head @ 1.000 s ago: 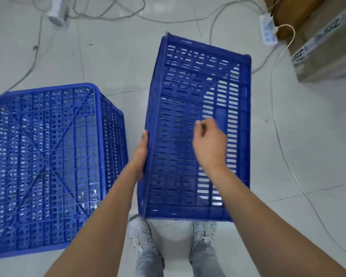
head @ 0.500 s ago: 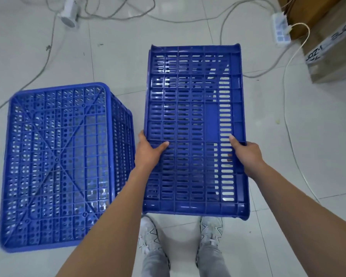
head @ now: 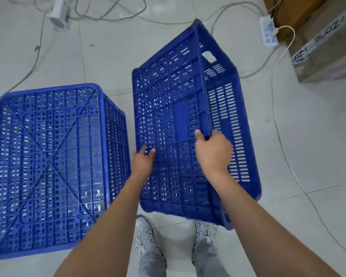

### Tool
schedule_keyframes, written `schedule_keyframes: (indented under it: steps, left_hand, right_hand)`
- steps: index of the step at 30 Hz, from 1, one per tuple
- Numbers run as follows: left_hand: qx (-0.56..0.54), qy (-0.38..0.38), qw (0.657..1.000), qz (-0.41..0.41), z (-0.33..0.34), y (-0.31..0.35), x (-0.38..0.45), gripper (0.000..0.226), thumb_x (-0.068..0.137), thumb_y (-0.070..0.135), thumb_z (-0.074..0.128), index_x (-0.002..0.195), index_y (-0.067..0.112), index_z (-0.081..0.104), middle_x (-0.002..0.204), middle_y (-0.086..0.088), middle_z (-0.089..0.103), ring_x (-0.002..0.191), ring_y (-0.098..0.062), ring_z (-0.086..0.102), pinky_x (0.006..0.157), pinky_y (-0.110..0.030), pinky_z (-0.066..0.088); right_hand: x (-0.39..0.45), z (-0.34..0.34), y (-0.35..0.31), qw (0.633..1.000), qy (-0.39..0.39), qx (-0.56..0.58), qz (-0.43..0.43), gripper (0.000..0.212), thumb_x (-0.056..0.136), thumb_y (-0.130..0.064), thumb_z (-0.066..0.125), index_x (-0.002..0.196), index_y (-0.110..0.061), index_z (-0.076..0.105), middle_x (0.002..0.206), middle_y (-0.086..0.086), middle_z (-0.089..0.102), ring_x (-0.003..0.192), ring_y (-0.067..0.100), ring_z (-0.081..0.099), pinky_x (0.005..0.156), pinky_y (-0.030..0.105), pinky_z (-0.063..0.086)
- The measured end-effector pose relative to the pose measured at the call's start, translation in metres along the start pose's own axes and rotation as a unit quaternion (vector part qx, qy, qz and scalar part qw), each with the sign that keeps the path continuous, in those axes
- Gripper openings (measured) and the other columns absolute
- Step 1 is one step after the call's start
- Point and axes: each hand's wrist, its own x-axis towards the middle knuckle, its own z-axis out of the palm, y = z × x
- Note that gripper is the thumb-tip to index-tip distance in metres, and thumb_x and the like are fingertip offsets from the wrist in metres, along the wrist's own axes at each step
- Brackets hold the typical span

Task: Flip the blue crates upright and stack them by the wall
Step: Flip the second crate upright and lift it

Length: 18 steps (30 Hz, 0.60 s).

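Two blue slotted plastic crates are in view. One crate [head: 48, 166] lies upside down on the tiled floor at the left, its ribbed bottom facing up. The other crate [head: 180, 108] is tilted in the air in front of me, one long edge raised, a side wall with slots and a handle hole turned to the right. My right hand [head: 213, 150] grips that raised long edge, thumb on the left face. My left hand [head: 142, 162] presses its fingers on the crate's lower left edge.
Grey cables [head: 36, 48] trail over the floor at the back. A white power strip [head: 268, 34] lies at the upper right beside a cardboard box [head: 326, 47]. A white cable [head: 284, 136] runs along the right side. My shoes [head: 146, 236] stand below the held crate.
The held crate has rotated from lying flat-faced toward me to tilted, with its right side wall turned into view. My right hand shifted from the right edge to the raised ridge.
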Motion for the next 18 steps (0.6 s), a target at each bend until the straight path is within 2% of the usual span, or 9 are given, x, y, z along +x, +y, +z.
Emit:
schedule_keyframes:
  steps: [2, 4, 7, 9, 12, 13, 15, 17, 18]
  left_hand:
    - [-0.097, -0.051, 0.994, 0.021, 0.006, 0.0, -0.008, 0.057, 0.104, 0.05, 0.035, 0.157, 0.031, 0.028, 0.163, -0.002, 0.028, 0.137, -0.028, 0.043, 0.102, -0.044, 0.044]
    - [-0.214, -0.089, 0.973, 0.002, 0.006, 0.003, -0.013, 0.052, 0.104, 0.054, 0.026, 0.154, 0.037, 0.032, 0.161, 0.004, 0.031, 0.146, -0.023, 0.033, 0.106, -0.044, 0.035]
    - [-0.298, -0.136, 0.945, -0.024, -0.003, -0.001, -0.005, 0.057, 0.101, 0.062, 0.019, 0.152, 0.041, 0.035, 0.16, 0.01, 0.033, 0.148, -0.018, 0.03, 0.111, -0.047, 0.029]
    - [-0.313, -0.169, 0.934, -0.028, -0.013, -0.004, 0.003, 0.063, 0.098, 0.068, 0.019, 0.151, 0.041, 0.036, 0.156, 0.009, 0.041, 0.141, -0.018, 0.043, 0.113, -0.049, 0.034]
    - [-0.287, -0.172, 0.942, -0.018, -0.025, 0.001, 0.013, 0.068, 0.096, 0.071, 0.029, 0.145, 0.029, 0.049, 0.137, 0.004, 0.062, 0.111, -0.014, 0.066, 0.089, -0.034, 0.053]
    - [-0.266, -0.162, 0.95, -0.023, -0.028, 0.002, 0.019, 0.073, 0.092, 0.073, 0.035, 0.146, 0.025, 0.047, 0.138, 0.002, 0.062, 0.112, -0.016, 0.067, 0.089, -0.035, 0.055]
    - [-0.195, -0.104, 0.975, -0.027, -0.03, 0.003, 0.028, 0.086, 0.088, 0.072, 0.048, 0.157, 0.025, 0.024, 0.155, 0.0, 0.043, 0.131, -0.025, 0.054, 0.105, -0.046, 0.048]
    - [-0.121, -0.037, 0.992, -0.026, -0.033, -0.005, 0.039, 0.088, 0.093, 0.059, 0.054, 0.159, 0.021, 0.011, 0.16, 0.0, 0.031, 0.141, -0.029, 0.04, 0.11, -0.045, 0.04]
    - [-0.096, -0.015, 0.995, -0.035, -0.035, -0.011, 0.044, 0.085, 0.096, 0.05, 0.055, 0.159, 0.017, 0.009, 0.158, 0.0, 0.031, 0.142, -0.029, 0.038, 0.109, -0.043, 0.039]
  right_hand:
    - [-0.013, 0.019, -0.009, 0.996, -0.064, 0.06, -0.001, 0.046, 0.086, -0.057, 0.059, 0.069, -0.014, 0.058, 0.066, 0.007, 0.067, 0.065, 0.03, 0.067, 0.06, 0.035, 0.054]
    - [-0.024, 0.039, -0.017, 0.991, -0.115, 0.074, 0.0, 0.048, 0.083, -0.055, 0.064, 0.059, -0.017, 0.046, 0.065, 0.006, 0.066, 0.065, 0.028, 0.065, 0.064, 0.03, 0.052]
    - [-0.041, 0.069, -0.032, 0.968, -0.194, 0.142, 0.071, 0.033, 0.073, -0.037, 0.076, 0.066, -0.013, 0.054, 0.075, 0.009, 0.069, 0.072, 0.026, 0.065, 0.06, 0.03, 0.047]
    - [-0.053, 0.083, -0.039, 0.934, -0.248, 0.226, 0.124, 0.023, 0.067, -0.019, 0.077, 0.066, -0.012, 0.056, 0.067, 0.005, 0.064, 0.06, 0.022, 0.061, 0.052, 0.029, 0.048]
    - [-0.066, 0.102, -0.041, 0.884, -0.328, 0.288, 0.167, 0.014, 0.07, -0.005, 0.076, 0.075, -0.01, 0.064, 0.075, 0.01, 0.071, 0.066, 0.025, 0.068, 0.058, 0.036, 0.059]
    - [-0.07, 0.108, -0.038, 0.864, -0.356, 0.308, 0.18, 0.013, 0.073, -0.002, 0.075, 0.078, -0.01, 0.065, 0.077, 0.011, 0.071, 0.067, 0.026, 0.069, 0.061, 0.038, 0.06]
    - [-0.071, 0.113, -0.026, 0.829, -0.396, 0.337, 0.206, 0.016, 0.082, 0.002, 0.068, 0.081, -0.013, 0.065, 0.081, 0.011, 0.069, 0.068, 0.022, 0.065, 0.069, 0.037, 0.058]
    - [-0.063, 0.106, -0.007, 0.861, -0.366, 0.292, 0.199, 0.013, 0.089, -0.003, 0.062, 0.095, -0.013, 0.066, 0.089, 0.008, 0.068, 0.074, 0.023, 0.065, 0.073, 0.036, 0.059]
    - [-0.054, 0.098, 0.005, 0.891, -0.328, 0.258, 0.176, 0.015, 0.093, -0.006, 0.058, 0.103, -0.012, 0.065, 0.09, 0.006, 0.067, 0.074, 0.023, 0.063, 0.067, 0.034, 0.057]
